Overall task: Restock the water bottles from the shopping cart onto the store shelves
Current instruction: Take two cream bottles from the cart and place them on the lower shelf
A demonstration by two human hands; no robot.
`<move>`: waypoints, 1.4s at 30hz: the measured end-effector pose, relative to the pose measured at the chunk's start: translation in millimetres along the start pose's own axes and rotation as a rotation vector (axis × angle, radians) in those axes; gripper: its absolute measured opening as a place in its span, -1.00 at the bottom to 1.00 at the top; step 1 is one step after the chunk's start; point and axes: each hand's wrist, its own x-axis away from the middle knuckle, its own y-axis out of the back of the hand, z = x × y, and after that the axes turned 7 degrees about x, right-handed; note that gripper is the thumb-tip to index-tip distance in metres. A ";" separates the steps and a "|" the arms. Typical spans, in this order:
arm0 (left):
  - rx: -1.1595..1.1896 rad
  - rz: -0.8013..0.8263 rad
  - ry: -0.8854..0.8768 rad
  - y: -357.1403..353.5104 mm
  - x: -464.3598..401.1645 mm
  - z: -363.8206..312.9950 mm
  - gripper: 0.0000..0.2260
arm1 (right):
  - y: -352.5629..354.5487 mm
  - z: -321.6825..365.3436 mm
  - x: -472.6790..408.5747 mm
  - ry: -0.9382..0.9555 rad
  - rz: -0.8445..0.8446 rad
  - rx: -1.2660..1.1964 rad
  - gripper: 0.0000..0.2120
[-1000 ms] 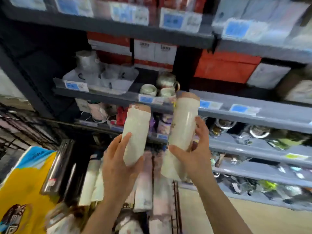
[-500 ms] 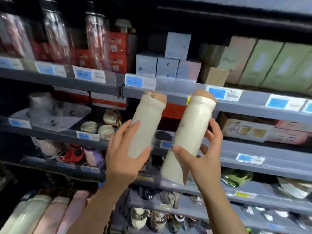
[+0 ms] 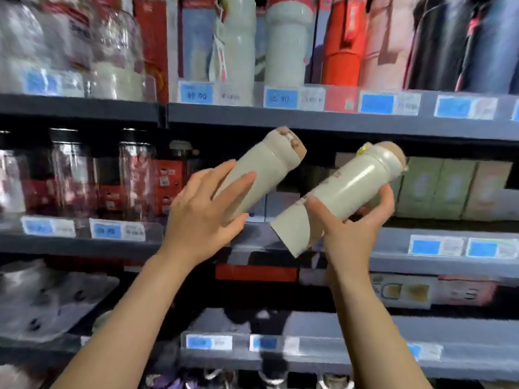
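I hold two cream water bottles with tan caps in front of the store shelves. My left hand [image 3: 203, 213] grips the lower half of the left bottle [image 3: 269, 161], which tilts up and to the right. My right hand [image 3: 354, 226] grips the middle of the right bottle [image 3: 351, 186], tilted further to the right, its base pointing down-left. Both bottles hang in the air just below the upper shelf's edge [image 3: 309, 122]. Similar cream bottles [image 3: 286, 43] stand upright on that upper shelf. The shopping cart is out of view.
The upper shelf also carries red [image 3: 342, 46], pink and dark bottles. Clear jars with dark lids [image 3: 134, 175] fill the middle shelf at left; pale green boxes [image 3: 438, 189] stand at right. Blue price tags line every shelf edge. Lower shelves hold cups and packaged goods.
My view has swung upward from the cart to the higher shelves. Both hands have lifted the bottles, which now lean more to the right.
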 end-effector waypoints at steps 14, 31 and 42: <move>-0.065 -0.024 -0.169 -70.4 -30.8 50.8 -0.44 | -41.8 -41.9 -50.8 -0.033 -0.225 0.095 0.04; -0.135 -0.125 0.270 -92.2 -8.8 49.7 -0.45 | -64.2 -70.2 -42.4 0.254 0.039 0.671 -0.04; -0.022 -0.095 0.604 -84.2 7.3 42.9 -0.31 | -77.3 -78.8 -34.6 0.477 0.192 0.961 -0.07</move>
